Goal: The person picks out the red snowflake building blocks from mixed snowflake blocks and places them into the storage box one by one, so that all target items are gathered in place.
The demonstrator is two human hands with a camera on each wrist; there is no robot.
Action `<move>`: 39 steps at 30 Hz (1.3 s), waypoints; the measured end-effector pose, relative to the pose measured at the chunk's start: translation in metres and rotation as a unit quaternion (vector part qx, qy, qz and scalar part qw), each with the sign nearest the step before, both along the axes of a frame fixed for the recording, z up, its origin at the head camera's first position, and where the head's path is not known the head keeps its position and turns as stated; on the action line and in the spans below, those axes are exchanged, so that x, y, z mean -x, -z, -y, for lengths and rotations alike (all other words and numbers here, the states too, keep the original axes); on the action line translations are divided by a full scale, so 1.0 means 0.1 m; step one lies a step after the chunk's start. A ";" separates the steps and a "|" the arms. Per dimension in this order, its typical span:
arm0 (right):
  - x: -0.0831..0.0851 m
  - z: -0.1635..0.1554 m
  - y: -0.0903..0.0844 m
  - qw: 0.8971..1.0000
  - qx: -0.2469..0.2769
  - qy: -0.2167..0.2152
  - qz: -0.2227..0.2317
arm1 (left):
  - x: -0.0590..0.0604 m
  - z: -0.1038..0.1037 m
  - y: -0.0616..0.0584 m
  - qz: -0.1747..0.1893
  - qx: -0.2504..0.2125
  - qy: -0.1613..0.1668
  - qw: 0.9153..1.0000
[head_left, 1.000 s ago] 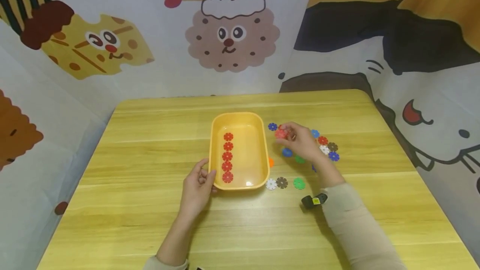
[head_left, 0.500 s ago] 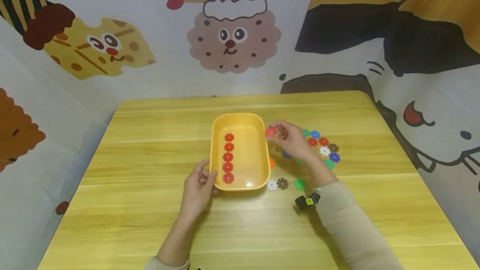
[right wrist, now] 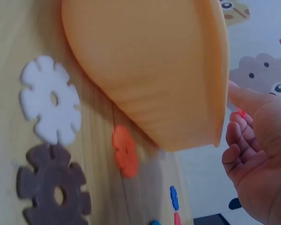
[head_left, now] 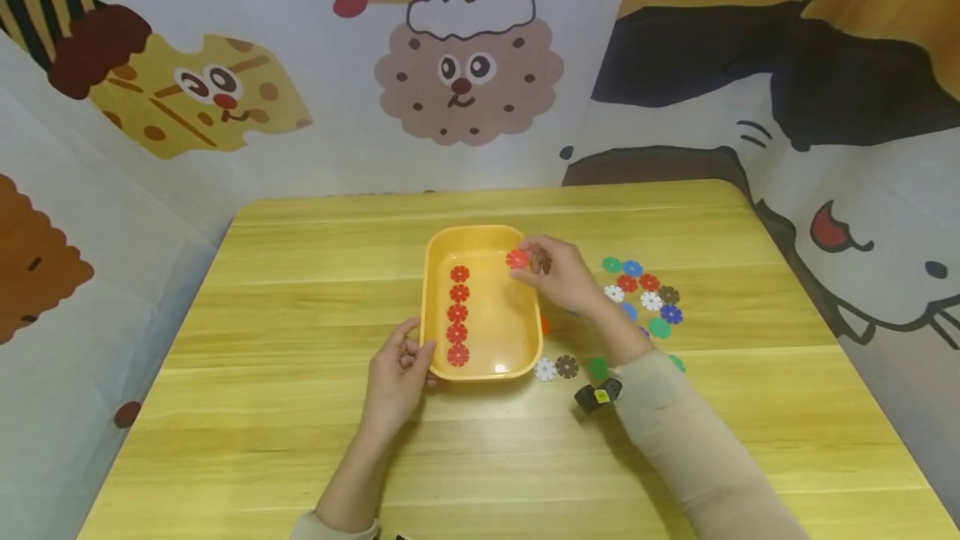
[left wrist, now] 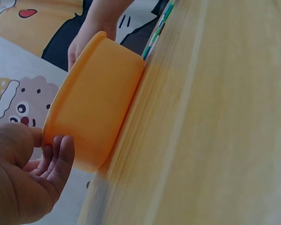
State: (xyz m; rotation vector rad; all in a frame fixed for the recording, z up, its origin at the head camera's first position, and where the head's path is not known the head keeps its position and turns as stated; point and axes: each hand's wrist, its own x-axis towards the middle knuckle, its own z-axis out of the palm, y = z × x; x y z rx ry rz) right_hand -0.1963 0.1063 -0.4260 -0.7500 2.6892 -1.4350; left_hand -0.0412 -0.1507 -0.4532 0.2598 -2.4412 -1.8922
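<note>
R hand (head_left: 558, 273) pinches a red snowflake disc (head_left: 517, 258) betw. thumb and fingertips, held over the yellow tray (head_left: 480, 369) at its 2 o'clock rim, not yet set down. L hand (head_left: 395, 373) grips the tray's 7 o'clock corner, thumb on the rim. Progress est.: five red discs (head_left: 457, 313) already in a 12-to-6 column inside; approx. a dozen mixed-colour discs (head_left: 645, 298) remain on the surface at the tray's 3 o'clock. Disc: flat, round, notched edge, centre hole.
</note>
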 end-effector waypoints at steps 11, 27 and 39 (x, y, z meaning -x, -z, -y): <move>0.04 0.24 -0.03 1.000 -0.018 -0.017 -0.017 | 0.00 0.00 0.01 -0.004 -0.002 -0.001 1.000; 0.14 0.56 -0.02 0.997 -0.068 -0.021 -0.013 | 0.01 0.01 0.02 -0.010 0.002 0.002 1.000; 0.17 0.64 -0.04 0.984 -0.177 -0.031 -0.018 | 0.00 0.00 0.01 -0.001 0.006 0.002 1.000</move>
